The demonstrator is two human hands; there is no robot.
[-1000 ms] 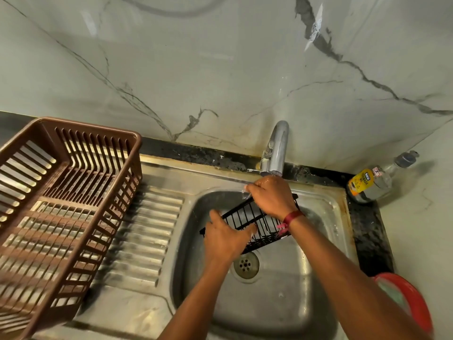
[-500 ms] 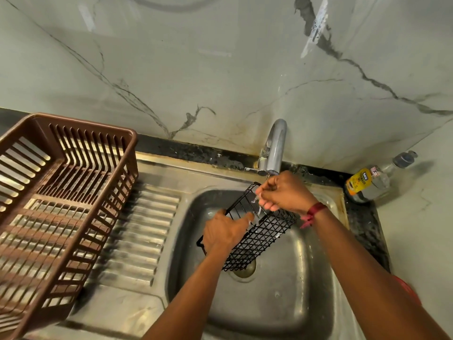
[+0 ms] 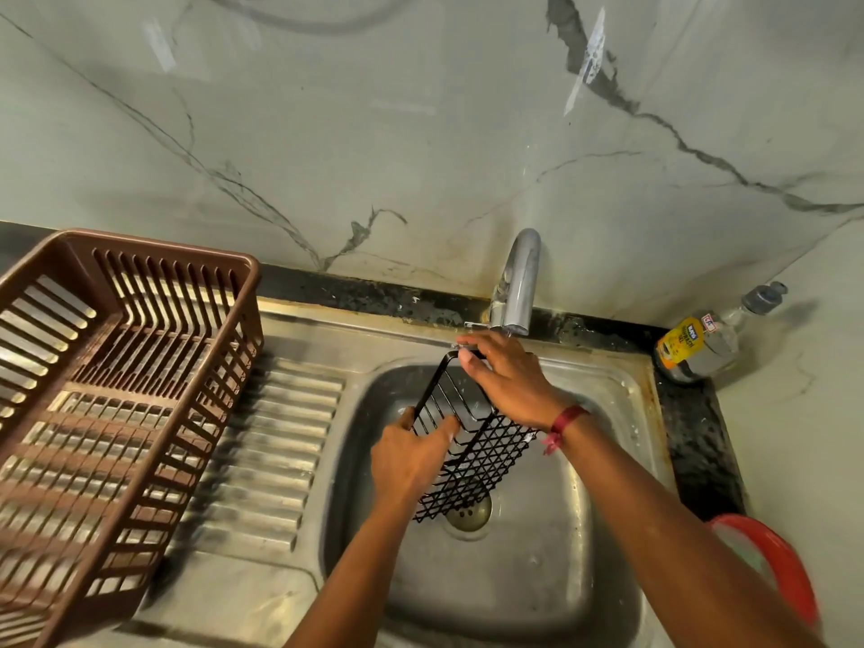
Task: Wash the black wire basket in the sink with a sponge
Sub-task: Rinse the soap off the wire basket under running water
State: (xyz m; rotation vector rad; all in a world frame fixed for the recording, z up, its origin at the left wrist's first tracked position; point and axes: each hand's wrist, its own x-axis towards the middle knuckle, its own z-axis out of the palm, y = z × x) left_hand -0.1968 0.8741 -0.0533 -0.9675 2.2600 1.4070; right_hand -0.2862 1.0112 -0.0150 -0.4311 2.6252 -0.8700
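left hand (image 3: 406, 456), right hand (image 3: 510, 377) grip black wire mesh basket (image 3: 484, 465) | now upended under chrome tap (image 3: 519, 282) | I judge rinsing, sponge unseen

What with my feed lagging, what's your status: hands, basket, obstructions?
Left hand grips black wire basket at side, right hand at top end. Basket tilted over sink, under tap. No sponge in view; nothing blocking.

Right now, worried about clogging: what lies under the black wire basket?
Under the black wire basket sits the drain, partly covered by mesh. Elsewhere sink floor shows through; the left hand hides some.
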